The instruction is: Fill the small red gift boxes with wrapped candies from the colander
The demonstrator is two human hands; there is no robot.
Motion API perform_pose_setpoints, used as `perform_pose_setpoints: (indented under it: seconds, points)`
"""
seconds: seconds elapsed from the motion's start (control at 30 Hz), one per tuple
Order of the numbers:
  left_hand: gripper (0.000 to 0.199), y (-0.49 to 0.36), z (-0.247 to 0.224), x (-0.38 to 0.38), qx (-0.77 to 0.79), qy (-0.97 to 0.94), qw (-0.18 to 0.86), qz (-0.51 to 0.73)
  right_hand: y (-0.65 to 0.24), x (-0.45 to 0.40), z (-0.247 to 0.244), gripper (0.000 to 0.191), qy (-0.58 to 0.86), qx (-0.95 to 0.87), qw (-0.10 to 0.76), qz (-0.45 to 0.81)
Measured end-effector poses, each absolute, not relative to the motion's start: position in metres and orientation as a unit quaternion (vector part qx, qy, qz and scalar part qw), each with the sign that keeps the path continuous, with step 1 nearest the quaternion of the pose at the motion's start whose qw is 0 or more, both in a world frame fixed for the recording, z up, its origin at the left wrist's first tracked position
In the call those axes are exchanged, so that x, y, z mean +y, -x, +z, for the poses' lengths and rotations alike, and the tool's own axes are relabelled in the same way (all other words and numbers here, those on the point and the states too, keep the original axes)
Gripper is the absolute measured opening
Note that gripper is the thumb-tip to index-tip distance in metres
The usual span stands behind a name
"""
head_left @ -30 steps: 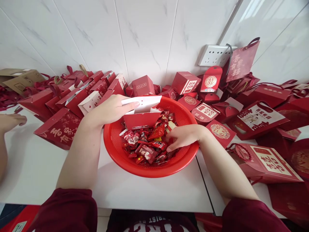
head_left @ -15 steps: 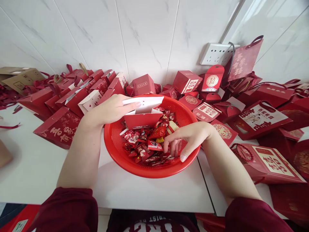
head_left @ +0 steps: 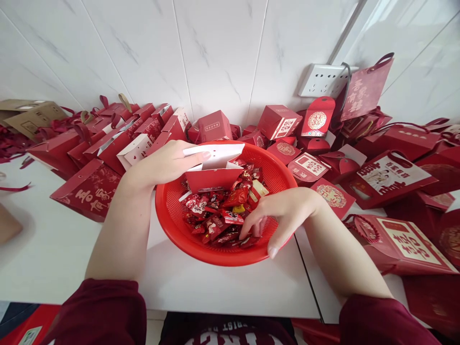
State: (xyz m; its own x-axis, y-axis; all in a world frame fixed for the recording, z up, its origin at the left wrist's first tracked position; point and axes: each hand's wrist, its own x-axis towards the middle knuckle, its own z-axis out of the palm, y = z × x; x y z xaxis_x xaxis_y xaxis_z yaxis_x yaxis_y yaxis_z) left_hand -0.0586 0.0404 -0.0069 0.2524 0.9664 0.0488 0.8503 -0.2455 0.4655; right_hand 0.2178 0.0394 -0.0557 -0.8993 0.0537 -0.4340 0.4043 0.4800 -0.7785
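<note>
A round red plastic basket [head_left: 168, 235] with a perforated wall stands in front of me, holding many wrapped candies [head_left: 215, 225]. My left hand [head_left: 168, 163] grips the upper left edge of a red gift box [head_left: 213, 179], its thumb against the white inner flap. That box is open at the top and sits tilted at the back left of the basket, over the candies. My right hand [head_left: 282, 215] reaches in at the right side, thumb near the rim and fingers apart, the fingertips touching candies. I see nothing held in it.
Folded red gift boxes [head_left: 97, 187] stand in rows at the left. More red boxes [head_left: 312, 165] and bags lie at the right and along the tiled wall. A white power strip [head_left: 325, 80] is on the wall. Part of another person's arm [head_left: 7, 224] shows at the far left.
My right hand has shifted slightly down and left among the candies, its thumb now farther from the fingers. The left hand and the gift box stay in place.
</note>
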Motion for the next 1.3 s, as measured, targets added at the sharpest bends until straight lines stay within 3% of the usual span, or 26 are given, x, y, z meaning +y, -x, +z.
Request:
perform_pose_setpoints:
  seconds: [0.13, 0.33, 0.4, 0.5, 0.63, 0.77, 1.0, 1.3]
  points:
    - [0.048, 0.057, -0.006, 0.040, 0.584, -0.771, 0.190, 0.168, -0.210, 0.014, -0.046, 0.054, -0.149, 0.910, 0.131, -0.365]
    - [0.048, 0.055, -0.005, 0.038, 0.543, -0.774, 0.263, 0.190, -0.212, 0.005, -0.040, 0.019, -0.139, 0.915, 0.035, -0.377]
    - [0.048, 0.055, -0.004, 0.035, 0.526, -0.787, 0.261, 0.191, -0.214, 0.006, -0.038, 0.015, -0.125, 0.914, -0.009, -0.387]
    - [0.045, 0.054, 0.000, 0.029, 0.511, -0.814, 0.232, 0.148, -0.217, 0.007, -0.035, 0.013, -0.126, 0.906, -0.132, -0.381]
    - [0.041, 0.051, 0.006, 0.019, 0.458, -0.853, 0.242, 0.070, -0.218, 0.007, -0.037, 0.008, -0.196, 0.882, -0.321, -0.284]
    - [0.040, 0.049, 0.006, 0.016, 0.437, -0.865, 0.240, 0.061, -0.214, 0.007, -0.043, 0.008, -0.201, 0.861, -0.424, -0.197]
    - [0.056, 0.051, 0.003, 0.019, 0.482, -0.837, 0.251, 0.060, -0.210, 0.010, -0.049, 0.008, -0.165, 0.869, -0.462, -0.071]
    - [0.041, 0.048, 0.011, 0.016, 0.424, -0.872, 0.241, 0.052, -0.210, 0.005, -0.047, 0.010, -0.119, 0.914, -0.387, 0.016]
